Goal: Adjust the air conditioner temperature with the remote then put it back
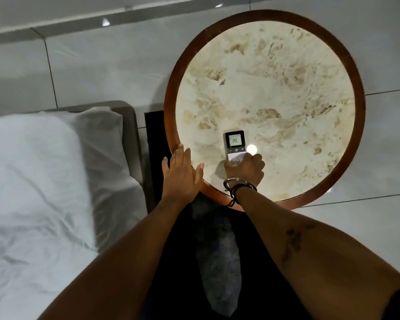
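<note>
A white remote [234, 144] with a dark screen showing 20 lies over the near part of a round table [356, 144] with a marbled cream top and a brown wooden rim. My right hand [245, 168], with bracelets at the wrist, is closed around the remote's lower end, the thumb on its buttons. I cannot tell whether the remote touches the table top. My left hand [183, 172] rests flat with fingers apart on the table's near left rim, holding nothing.
A bed with white sheets and a pillow [62, 144] fills the left side, its grey headboard [129, 125] close to the table. Glossy pale floor tiles [102, 72] surround the table. A dark strip [154, 135] lies between bed and table.
</note>
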